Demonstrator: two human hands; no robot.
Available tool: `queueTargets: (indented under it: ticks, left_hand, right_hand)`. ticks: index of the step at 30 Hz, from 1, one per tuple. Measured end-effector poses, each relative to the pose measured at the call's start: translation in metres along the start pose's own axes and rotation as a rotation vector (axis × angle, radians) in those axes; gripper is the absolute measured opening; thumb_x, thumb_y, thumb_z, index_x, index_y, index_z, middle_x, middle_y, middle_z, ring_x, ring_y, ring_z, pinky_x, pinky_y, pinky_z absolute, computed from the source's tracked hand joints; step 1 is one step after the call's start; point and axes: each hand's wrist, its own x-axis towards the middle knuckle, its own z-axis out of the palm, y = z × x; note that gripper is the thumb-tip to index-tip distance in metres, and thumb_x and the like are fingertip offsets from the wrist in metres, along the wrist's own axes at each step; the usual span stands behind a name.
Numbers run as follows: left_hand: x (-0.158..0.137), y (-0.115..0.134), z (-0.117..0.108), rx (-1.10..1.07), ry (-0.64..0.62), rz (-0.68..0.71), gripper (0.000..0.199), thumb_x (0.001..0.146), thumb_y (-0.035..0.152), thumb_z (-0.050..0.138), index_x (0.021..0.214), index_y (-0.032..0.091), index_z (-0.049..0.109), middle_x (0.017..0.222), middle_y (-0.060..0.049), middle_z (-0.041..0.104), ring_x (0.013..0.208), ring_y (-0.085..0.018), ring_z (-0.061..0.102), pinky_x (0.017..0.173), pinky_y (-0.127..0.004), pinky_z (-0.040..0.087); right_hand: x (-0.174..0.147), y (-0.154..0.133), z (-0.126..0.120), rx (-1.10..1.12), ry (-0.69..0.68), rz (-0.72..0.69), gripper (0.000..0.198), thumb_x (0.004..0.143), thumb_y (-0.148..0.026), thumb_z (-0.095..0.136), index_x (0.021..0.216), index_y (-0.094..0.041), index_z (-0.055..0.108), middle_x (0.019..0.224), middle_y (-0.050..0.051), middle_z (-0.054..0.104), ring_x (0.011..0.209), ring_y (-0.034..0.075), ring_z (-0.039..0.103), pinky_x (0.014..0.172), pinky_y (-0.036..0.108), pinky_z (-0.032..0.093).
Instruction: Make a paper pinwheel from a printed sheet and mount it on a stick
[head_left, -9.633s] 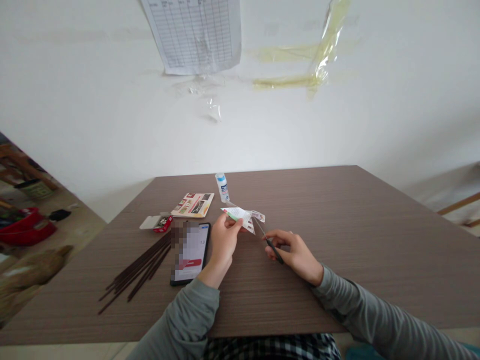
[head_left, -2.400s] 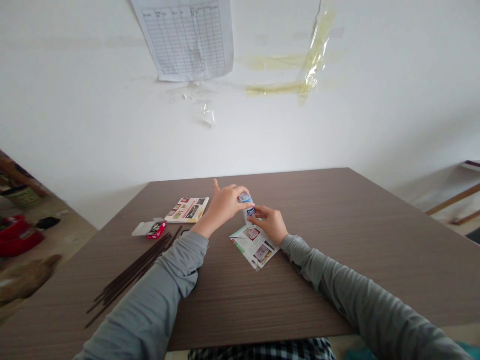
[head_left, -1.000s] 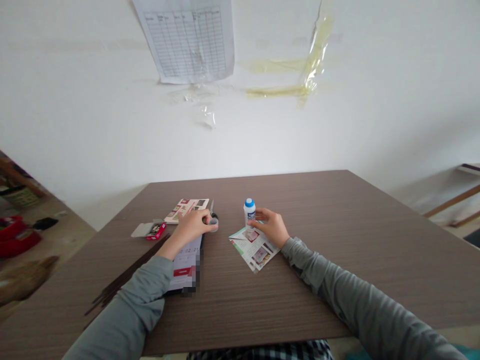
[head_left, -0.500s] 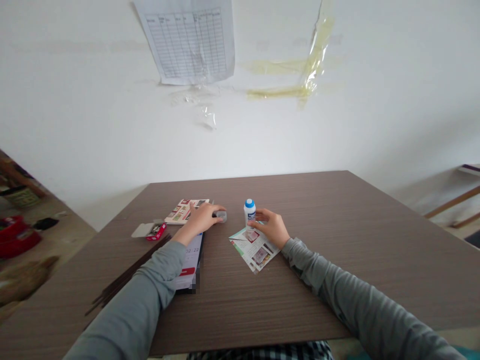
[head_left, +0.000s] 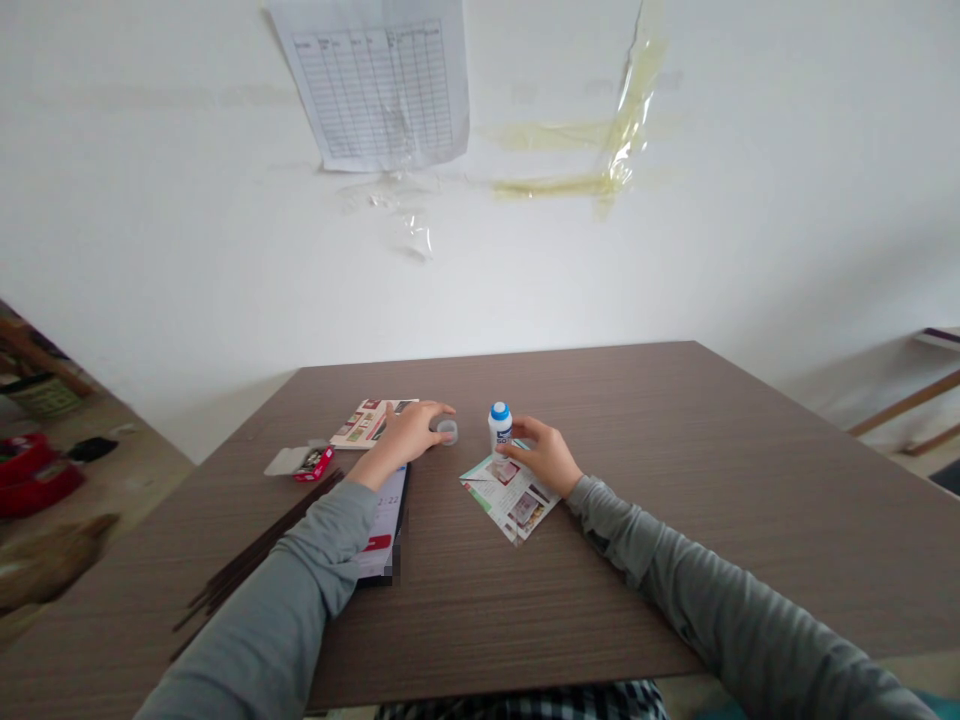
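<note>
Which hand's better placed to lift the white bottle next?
Right, probably: the right hand grips the white bottle, while the left hand is farther off, by the clear cap.

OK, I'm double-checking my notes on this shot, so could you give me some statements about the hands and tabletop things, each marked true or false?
1. The right hand holds the white bottle. True.
2. The bottle's top is red. False: it is blue.
3. The clear cap is beside the left hand. True.
4. The small box is closed. False: the red box stands open.
5. The left sleeve partly hides the phone. True.
</note>
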Motion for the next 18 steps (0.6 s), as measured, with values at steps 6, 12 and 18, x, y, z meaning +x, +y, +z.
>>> queueTargets:
  ticks: [6, 12, 18]
  left_hand:
    - [-0.035, 0.040, -0.003, 0.195, -0.125, 0.082, 0.035, 0.120, 0.028, 0.086, 0.154, 0.031, 0.096, 0.180, -0.016, 0.085, 0.173, -0.045, 0.075, 0.159, -0.078, 0.037]
    - [-0.081, 0.062, 0.032, 0.117, -0.275, 0.258, 0.040, 0.120, 0.030, 0.089, 0.159, 0.029, 0.094, 0.178, -0.017, 0.086, 0.165, -0.042, 0.082, 0.149, -0.065, 0.058]
    - [-0.099, 0.074, 0.062, 0.100, -0.230, 0.240, 0.044, 0.123, 0.030, 0.087, 0.167, 0.024, 0.088, 0.182, -0.020, 0.082, 0.170, -0.044, 0.078, 0.151, -0.072, 0.055]
  right_hand:
    - [0.003, 0.002, -0.014, 0.020, 0.032, -0.036, 0.042, 0.085, -0.042, 0.114, 0.120, -0.027, 0.098, 0.123, 0.010, 0.102, 0.126, 0.041, 0.097, 0.123, 0.060, 0.076]
    - [0.006, 0.008, -0.039, 0.061, 0.075, -0.011, 0.042, 0.084, -0.043, 0.114, 0.119, -0.028, 0.097, 0.124, 0.012, 0.102, 0.127, 0.043, 0.098, 0.125, 0.066, 0.076]
    - [0.002, 0.017, -0.058, 0.014, 0.095, 0.028, 0.040, 0.083, -0.040, 0.114, 0.115, -0.028, 0.094, 0.121, 0.012, 0.102, 0.123, 0.044, 0.100, 0.122, 0.065, 0.079]
